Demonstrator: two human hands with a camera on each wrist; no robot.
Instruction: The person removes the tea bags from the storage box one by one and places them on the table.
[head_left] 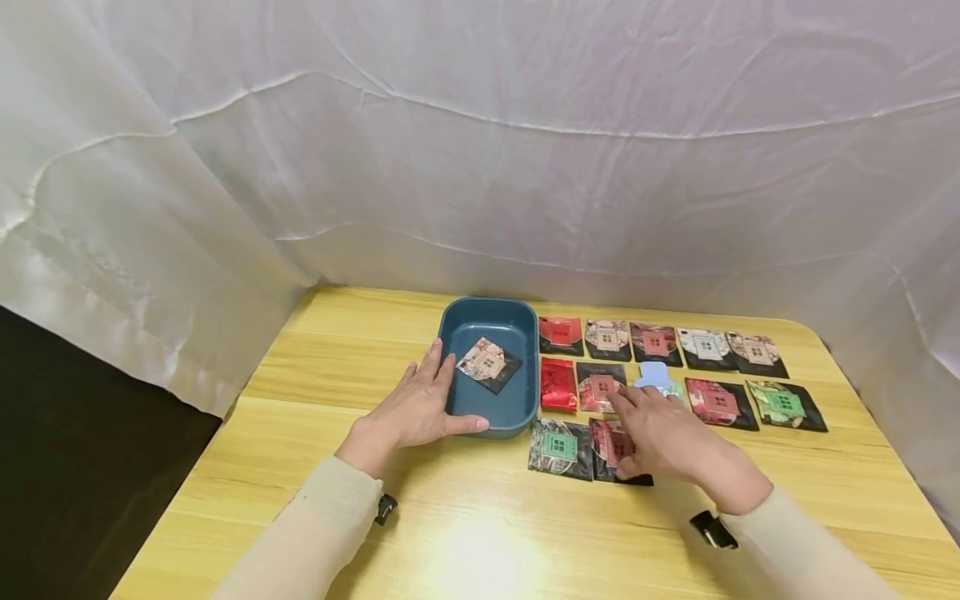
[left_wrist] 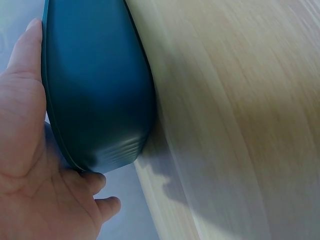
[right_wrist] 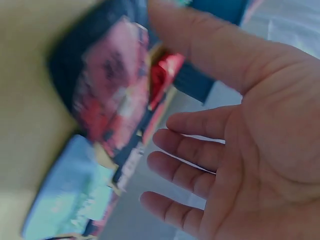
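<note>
Straight fingers of my left hand (head_left: 416,408) rest along the left rim of a dark blue rectangular tub (head_left: 487,408), with the thumb at its front edge. Inside the tub lies one small square packet (head_left: 483,360), black with a pinkish floral label. My right hand (head_left: 667,433) is over the packets to the right, fingers loosely extended and nothing gripped. Beneath its thumb is a black packet with a dark red label (head_left: 611,443), partly hidden. A light blue and green packet (head_left: 654,374) shows just past its knuckles. In the right wrist view, the red-labelled packet (right_wrist: 112,85) is blurred, apart from the palm.
Several more packets lie in rows right of the tub, including a shiny red one (head_left: 558,384), a green-labelled one (head_left: 786,405) and a white-labelled one (head_left: 706,348). Pale cloth (head_left: 525,183) hangs behind the wooden table (head_left: 300,383).
</note>
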